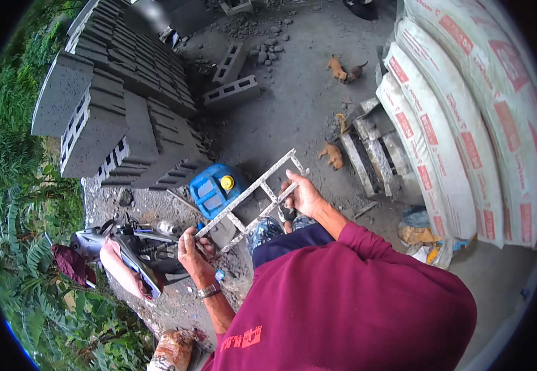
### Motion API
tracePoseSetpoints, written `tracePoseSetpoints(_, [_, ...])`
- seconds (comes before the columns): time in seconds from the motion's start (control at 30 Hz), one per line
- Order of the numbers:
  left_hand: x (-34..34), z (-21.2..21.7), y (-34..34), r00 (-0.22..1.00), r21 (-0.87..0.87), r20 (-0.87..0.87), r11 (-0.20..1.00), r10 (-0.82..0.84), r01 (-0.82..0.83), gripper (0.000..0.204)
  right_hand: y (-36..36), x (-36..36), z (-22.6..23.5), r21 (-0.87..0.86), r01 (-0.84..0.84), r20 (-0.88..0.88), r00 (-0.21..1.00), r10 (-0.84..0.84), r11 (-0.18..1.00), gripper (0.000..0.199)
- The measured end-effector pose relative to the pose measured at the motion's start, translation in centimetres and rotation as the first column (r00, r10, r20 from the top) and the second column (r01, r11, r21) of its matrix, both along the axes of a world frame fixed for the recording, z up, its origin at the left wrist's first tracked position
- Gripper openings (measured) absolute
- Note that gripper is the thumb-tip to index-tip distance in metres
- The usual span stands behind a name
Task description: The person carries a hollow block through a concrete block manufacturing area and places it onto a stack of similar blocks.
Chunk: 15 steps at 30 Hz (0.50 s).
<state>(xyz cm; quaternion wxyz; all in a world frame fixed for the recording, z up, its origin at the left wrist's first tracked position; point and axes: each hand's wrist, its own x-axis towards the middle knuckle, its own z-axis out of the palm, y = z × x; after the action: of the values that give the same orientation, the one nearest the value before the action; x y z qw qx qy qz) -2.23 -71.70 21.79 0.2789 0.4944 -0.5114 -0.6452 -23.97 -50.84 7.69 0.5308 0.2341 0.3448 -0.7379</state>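
I hold a ladder-like metal frame [243, 195] in front of my body, its long bars joined by short crosspieces and speckled with pale, cement-like residue. My left hand [195, 253] is closed at its lower left end, with a watch on that wrist. Towards the other end, my right hand [305, 196] grips the near bar beside a crosspiece. The frame hangs tilted, its far end up and to the right. A blue plastic jerrycan [209, 193] with a yellow cap stands on the ground just beyond it.
Grey hollow blocks [126, 93] are stacked at the left, with loose blocks [232, 93] nearby. A motorcycle [126, 253] is at lower left. Stacked white sacks [447, 123] rise at right, beside a cement-stained metal block mould [376, 148]. Several brown puppies [331, 156] are on the ground.
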Motion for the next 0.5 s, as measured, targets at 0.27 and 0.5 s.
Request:
tracePoseSetpoints(0.27, [-21.1,0.2,-8.2,0.984,0.15,-0.09,0.975,-0.153,0.165,0.039,-7.2,-17.9,-2.8,0.104,0.196,-0.009,0.981,-0.196,0.975,0.034])
tracePoseSetpoints(0.5, [-45.4,0.4,-15.2,0.875,0.095,-0.089,0.87,-0.476,0.483,0.045,-8.8,-34.6,-5.0,0.195,0.324,-0.021,0.945,-0.326,0.926,0.023])
